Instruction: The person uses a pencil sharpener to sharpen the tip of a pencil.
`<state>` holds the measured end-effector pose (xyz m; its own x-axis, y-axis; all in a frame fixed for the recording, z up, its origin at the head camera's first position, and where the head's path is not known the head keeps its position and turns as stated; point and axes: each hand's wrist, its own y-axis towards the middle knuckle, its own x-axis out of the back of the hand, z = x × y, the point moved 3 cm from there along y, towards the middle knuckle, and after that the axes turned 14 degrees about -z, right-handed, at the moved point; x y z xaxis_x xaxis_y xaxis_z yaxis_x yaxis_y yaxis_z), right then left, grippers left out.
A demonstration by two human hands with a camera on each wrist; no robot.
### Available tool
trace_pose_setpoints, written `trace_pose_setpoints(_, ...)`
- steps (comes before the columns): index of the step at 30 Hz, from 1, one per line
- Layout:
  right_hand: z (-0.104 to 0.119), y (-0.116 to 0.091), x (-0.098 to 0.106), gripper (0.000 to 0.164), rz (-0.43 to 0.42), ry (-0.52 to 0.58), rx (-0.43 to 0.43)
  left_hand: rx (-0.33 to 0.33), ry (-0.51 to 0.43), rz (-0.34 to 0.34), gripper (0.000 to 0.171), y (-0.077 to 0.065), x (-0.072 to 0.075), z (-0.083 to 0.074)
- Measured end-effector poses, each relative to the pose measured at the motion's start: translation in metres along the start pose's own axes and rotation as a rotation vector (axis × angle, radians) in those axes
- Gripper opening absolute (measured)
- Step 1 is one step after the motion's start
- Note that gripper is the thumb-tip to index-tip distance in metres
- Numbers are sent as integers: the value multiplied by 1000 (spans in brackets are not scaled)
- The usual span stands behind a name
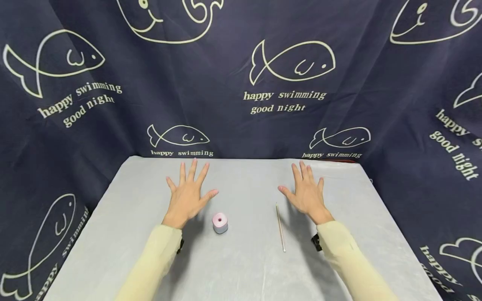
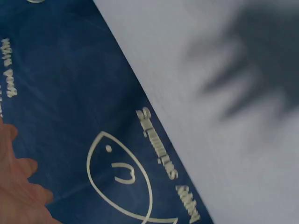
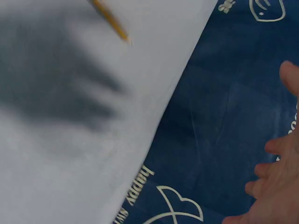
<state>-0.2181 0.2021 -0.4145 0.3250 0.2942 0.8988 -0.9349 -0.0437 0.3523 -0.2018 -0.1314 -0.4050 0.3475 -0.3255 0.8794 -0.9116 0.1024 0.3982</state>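
My left hand [image 1: 185,200] is held over the table with its fingers spread wide, holding nothing. To its lower right stands a small yarn roll [image 1: 220,225], pinkish on top with a dark centre hole and grey-blue around the side. My right hand [image 1: 308,197] also hovers with spread fingers and grips nothing. A slim gold-coloured rod [image 1: 280,228] lies on the table to the left of the right wrist, pointing away from me. In the right wrist view one end of this rod [image 3: 112,21] shows as yellow. Both wrist views catch only part of the left fingers [image 2: 25,186] and right fingers [image 3: 268,175].
A pale grey cloth covers the table [image 1: 248,267]. Dark blue curtains [image 1: 226,83] with fish drawings and lettering hang behind it and at both sides. Black wrist devices, such as one at the right cuff [image 1: 316,242], stick out under the cream sleeves.
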Motion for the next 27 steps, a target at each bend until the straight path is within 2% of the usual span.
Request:
trace_pose_setpoints(5, -2, -17, -5, 83, 15, 109, -54, 31, -89, 16, 83, -15, -3, -3)
trace_pose_setpoints(9, -5, -29, -11, 82, -10, 173, -82, 78, -155, 40, 88, -25, -14, -4)
trace_pose_setpoints(14, -3, -46, -24, 81, -75, 328, -137, 181, -388, 55, 95, -42, -34, -2)
trace_pose_setpoints(17, -1, -59, -33, 78, -101, 408, -207, 236, -533, 44, 94, -52, -45, -3)
trace_pose_setpoints(19, 1, -66, -40, 73, -101, 441, -263, 261, -588, 38, 90, -57, -52, -5)
trace_pose_setpoints(22, 6, -76, -50, 66, -71, 453, -343, 269, -622, 42, 82, -64, -64, -8)
trace_pose_setpoints(27, 11, -90, -68, 58, -1, 435, -455, 224, -563, 61, 72, -81, -82, -10)
